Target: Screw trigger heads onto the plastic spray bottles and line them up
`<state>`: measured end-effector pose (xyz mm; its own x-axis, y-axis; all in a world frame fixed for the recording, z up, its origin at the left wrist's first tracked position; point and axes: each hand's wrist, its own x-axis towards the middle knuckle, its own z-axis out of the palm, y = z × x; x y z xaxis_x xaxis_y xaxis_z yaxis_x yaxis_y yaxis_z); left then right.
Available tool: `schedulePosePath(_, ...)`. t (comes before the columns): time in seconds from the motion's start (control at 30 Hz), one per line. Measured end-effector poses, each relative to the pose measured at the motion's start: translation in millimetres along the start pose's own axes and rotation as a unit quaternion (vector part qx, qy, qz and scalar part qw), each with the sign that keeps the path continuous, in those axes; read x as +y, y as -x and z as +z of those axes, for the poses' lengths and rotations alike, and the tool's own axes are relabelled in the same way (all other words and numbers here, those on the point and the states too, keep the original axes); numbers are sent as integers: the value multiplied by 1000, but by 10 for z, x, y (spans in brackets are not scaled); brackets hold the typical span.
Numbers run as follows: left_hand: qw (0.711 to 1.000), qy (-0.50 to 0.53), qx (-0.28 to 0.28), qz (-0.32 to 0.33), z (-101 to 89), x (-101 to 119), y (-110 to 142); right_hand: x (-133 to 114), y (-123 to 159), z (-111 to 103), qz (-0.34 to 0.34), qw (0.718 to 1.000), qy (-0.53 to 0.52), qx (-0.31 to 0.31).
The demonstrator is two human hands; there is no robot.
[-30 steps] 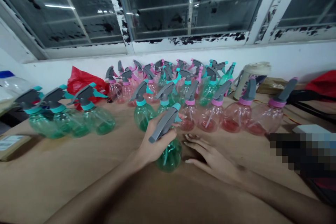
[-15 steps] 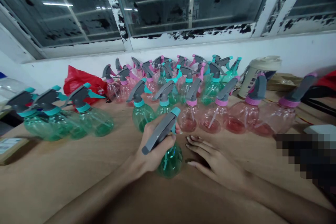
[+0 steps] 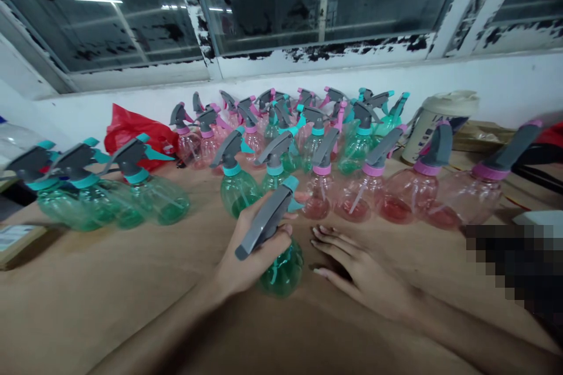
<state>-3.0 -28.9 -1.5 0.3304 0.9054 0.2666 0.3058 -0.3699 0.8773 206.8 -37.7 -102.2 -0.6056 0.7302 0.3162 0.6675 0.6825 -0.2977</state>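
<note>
My left hand (image 3: 250, 246) is wrapped round the neck of a green spray bottle (image 3: 284, 274) that stands upright on the table (image 3: 145, 281). The bottle's grey trigger head with its turquoise nozzle rises above my fingers, the nozzle pointing away from me. My right hand (image 3: 356, 269) lies on the tabletop to the right of the bottle, apart from it, fingers stretched out and holding nothing. Just beyond my hands runs a row of spray bottles, with a green one (image 3: 240, 190) at left and a pink one (image 3: 316, 199) further right.
Several green spray bottles (image 3: 162, 199) stand at the left, before a red plastic bag (image 3: 134, 135). More pink and green bottles crowd against the wall. At back right is a large pale cup (image 3: 433, 126). A flat box (image 3: 20, 246) lies at the left edge.
On the spray bottle, the turquoise trigger now shows beside my left fingers, which sit slightly further from it. The right hand stays put. The view has shifted slightly.
</note>
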Motion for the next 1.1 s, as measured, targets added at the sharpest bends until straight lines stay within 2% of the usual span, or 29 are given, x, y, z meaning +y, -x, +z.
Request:
schedulePosePath(0.33,998,-34,43,-22,12,-27,28,6,8,7,3,999,-32,21)
schedulePosePath(0.53,1000,-3,20,-2,14,-32,17,11,11,19,4,1000,-23,14)
schedulePosePath(0.87,1000,-18,20,13,-34,140,-15,23,16,43,8,999,-31,16)
schedulePosePath(1.1,999,-35,28,5,-19,48,1,7,8,10,6,999,-38,19)
